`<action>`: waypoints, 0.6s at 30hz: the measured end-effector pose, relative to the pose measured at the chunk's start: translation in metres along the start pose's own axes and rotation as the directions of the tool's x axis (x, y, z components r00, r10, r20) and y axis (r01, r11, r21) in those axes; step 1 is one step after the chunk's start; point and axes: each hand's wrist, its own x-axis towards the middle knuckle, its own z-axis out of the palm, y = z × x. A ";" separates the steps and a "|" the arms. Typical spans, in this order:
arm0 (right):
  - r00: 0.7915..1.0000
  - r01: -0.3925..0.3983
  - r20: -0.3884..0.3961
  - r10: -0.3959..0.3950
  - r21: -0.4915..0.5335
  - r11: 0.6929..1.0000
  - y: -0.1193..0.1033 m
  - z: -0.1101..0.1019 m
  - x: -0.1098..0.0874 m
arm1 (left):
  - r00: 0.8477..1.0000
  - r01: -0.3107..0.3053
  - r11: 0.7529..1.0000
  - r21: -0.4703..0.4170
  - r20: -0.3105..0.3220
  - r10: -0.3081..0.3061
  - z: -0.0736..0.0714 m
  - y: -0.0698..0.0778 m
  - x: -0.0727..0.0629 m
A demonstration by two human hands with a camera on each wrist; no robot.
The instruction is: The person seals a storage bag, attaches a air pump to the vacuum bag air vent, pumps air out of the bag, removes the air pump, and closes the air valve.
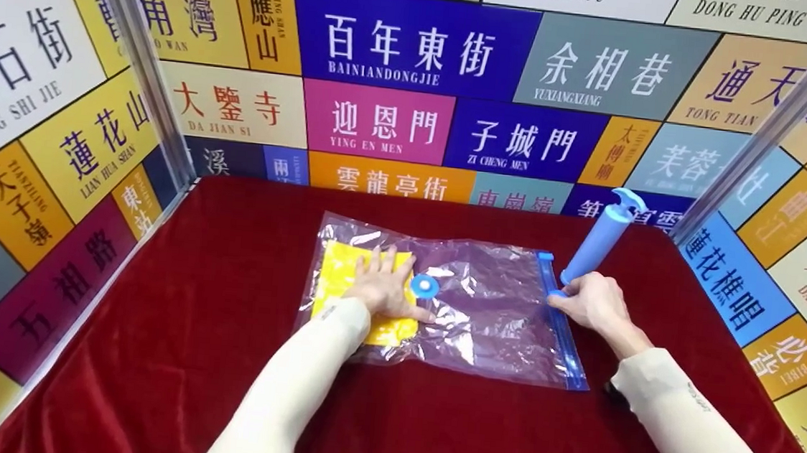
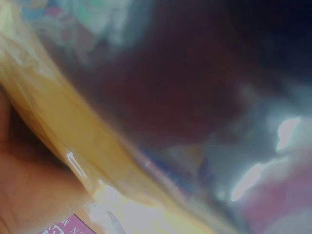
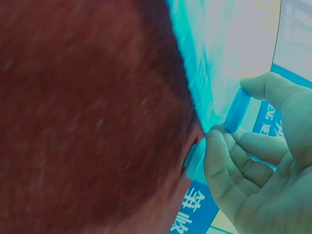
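A clear plastic vacuum storage bag point(image 1: 481, 333) lies flat, with a folded yellow item point(image 1: 335, 271) inside its left end. My left hand point(image 1: 385, 290) presses on the yellow item through the plastic, fingers spread. Beside its thumb sits a round blue valve point(image 1: 425, 286). In the left wrist view the yellow item point(image 2: 83, 117) shows blurred near the hand point(image 2: 34, 185). Along the right edge runs a blue zip seal point(image 1: 561, 332). There my right hand point(image 1: 595, 303) pinches a small blue zip slider point(image 3: 237, 109) between thumb and fingers.
A blue hand pump point(image 1: 598, 242) with a T-shaped handle stands just behind the right hand. Dark red cloth point(image 1: 431, 430) covers the table. Colourful sign panels point(image 1: 417, 47) rise behind and at both sides, with clear corner posts point(image 1: 146, 62).
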 end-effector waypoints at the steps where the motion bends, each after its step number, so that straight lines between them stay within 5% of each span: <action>1: 1.000 0.002 -0.002 -0.002 0.004 1.000 -0.003 0.000 0.000 | 1.000 -0.004 1.000 -0.004 0.001 0.004 0.000 0.000 -0.001; 18: 0.993 0.115 0.034 -0.115 0.012 0.993 -0.045 0.017 0.012 | 1.000 0.011 0.999 0.045 0.004 -0.011 0.000 0.001 0.000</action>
